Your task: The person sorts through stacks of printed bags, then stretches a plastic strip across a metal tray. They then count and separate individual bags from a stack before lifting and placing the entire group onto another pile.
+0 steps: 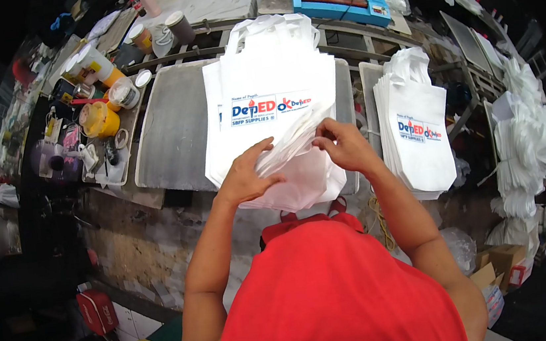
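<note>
Thumbing through the bottom edges of a stack of white tote bags (269,71) here, both hands on it. Left hand (244,177) is half closed, thumb and fingers clamped on the fanned-out lower edges. Right hand (344,146) is curled tight, pinching a few layers and holding them raised off the pile. The stack sits right in front of the person, overlapping a grey board (173,134), and the top bag already carries the blue-and-red logo print.

Progress-wise I'd say a fair chunk is done: a second printed pile (419,135) lies just to the right, same logo on top. Further right there are heaps of white bags (526,137) that look plain, though I can't really tell from this angle, so probably plenty left. A yellow tub (98,119) and some jars (139,35) crowd the far left.
</note>
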Tool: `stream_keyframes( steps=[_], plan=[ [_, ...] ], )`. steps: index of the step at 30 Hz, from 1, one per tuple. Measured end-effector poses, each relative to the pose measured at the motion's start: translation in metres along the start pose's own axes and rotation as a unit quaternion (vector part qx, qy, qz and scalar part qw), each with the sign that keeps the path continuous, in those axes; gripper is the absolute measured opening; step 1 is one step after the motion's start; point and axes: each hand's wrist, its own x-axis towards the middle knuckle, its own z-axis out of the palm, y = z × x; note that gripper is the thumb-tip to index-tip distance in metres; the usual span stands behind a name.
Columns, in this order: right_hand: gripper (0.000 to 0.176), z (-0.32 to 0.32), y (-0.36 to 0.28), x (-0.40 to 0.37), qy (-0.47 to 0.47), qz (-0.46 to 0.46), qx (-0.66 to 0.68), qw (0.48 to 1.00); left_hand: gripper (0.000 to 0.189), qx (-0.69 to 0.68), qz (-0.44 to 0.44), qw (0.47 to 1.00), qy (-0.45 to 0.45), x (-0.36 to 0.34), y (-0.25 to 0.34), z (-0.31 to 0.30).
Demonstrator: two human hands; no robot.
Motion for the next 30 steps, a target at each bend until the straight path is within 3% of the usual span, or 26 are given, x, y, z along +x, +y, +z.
stream_keyframes(
  steps=[1,3,5,6,7,11,12,13,15,16,23,25,30],
  plan=[
    [0.021,0.006,0.007,-0.001,0.058,-0.054,0.055,0.995,0.042,0.010,0.014,1.000,0.006,-0.001,0.003,0.004],
    [0.025,0.018,0.012,-0.008,0.082,-0.098,0.105,0.986,0.043,0.021,0.027,0.999,0.011,-0.002,0.000,0.007],
    [0.029,0.024,0.019,-0.021,0.107,-0.142,0.156,0.972,0.041,-0.027,-0.029,0.999,0.024,-0.002,-0.010,0.007],
    [0.033,0.021,0.027,-0.031,0.007,-0.173,-0.020,0.985,0.041,-0.027,-0.029,0.999,0.023,-0.001,-0.009,0.007],
    [0.037,0.021,0.033,-0.041,-0.094,-0.197,-0.196,0.956,0.040,-0.032,-0.034,0.999,0.020,-0.001,-0.008,0.006],
    [0.024,0.040,0.052,-0.049,-0.191,-0.103,-0.259,0.941,0.036,-0.037,-0.042,0.998,0.001,0.000,-0.007,0.002],
    [0.016,0.040,0.051,-0.047,-0.135,-0.115,-0.209,0.962,0.036,-0.036,-0.042,0.998,0.002,0.001,-0.007,0.001],
    [0.016,0.039,0.052,-0.042,-0.136,-0.116,-0.208,0.962,0.035,-0.042,-0.029,0.999,0.002,0.000,-0.006,0.000],
    [0.015,0.031,0.026,-0.028,-0.061,-0.028,-0.142,0.988,0.034,-0.046,-0.016,0.999,0.000,0.000,-0.003,-0.001],
    [0.014,0.029,0.017,-0.024,-0.028,-0.031,-0.152,0.987,0.034,-0.046,-0.017,0.999,-0.006,0.000,-0.001,-0.003],
    [0.014,0.015,-0.002,-0.008,-0.076,-0.012,-0.137,0.988,0.033,-0.050,-0.022,0.998,-0.017,0.002,-0.002,-0.007],
    [0.014,0.005,-0.022,-0.006,-0.149,0.125,-0.079,0.978,0.034,-0.055,-0.032,0.998,-0.025,0.002,-0.003,-0.008],
    [0.019,0.001,0.000,-0.003,-0.097,0.015,-0.083,0.992,0.034,-0.065,-0.040,0.997,-0.028,0.001,-0.005,-0.007]
  ],
)
